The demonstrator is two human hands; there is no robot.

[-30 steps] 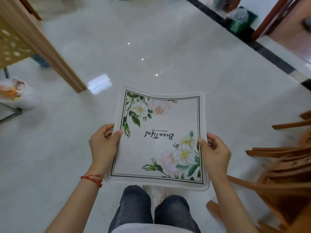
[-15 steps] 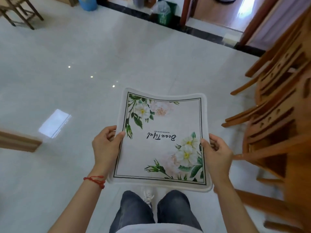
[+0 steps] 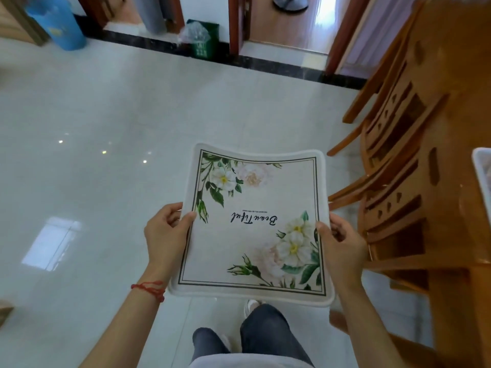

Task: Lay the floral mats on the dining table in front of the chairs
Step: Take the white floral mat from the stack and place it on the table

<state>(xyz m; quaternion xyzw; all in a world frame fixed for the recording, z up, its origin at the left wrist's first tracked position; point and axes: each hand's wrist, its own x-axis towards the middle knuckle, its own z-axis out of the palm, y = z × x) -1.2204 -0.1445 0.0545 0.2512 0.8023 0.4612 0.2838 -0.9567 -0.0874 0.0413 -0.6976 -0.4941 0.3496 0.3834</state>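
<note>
Since half a second earlier, the view had swung right while the floral mat [image 3: 255, 224] kept its place between the hands: the wooden chairs [image 3: 393, 181] had slid closer to the mat's right edge, and the dining surface [image 3: 457, 83] had come into sight beyond them. The mat was held level above the tiled floor [image 3: 132, 115], print up, its far edge sagging a little. The left hand [image 3: 166, 235] pinched the mat's left edge, thumb on top; the right hand [image 3: 342, 245] pinched its right edge the same way. Another pale mat [image 3: 482, 176] apparently lay on the surface, well right of the held one. By my judgement, this mat remained unplaced. Left of the mat the floor was bare; to its right, the chair backs crowded close.
</note>
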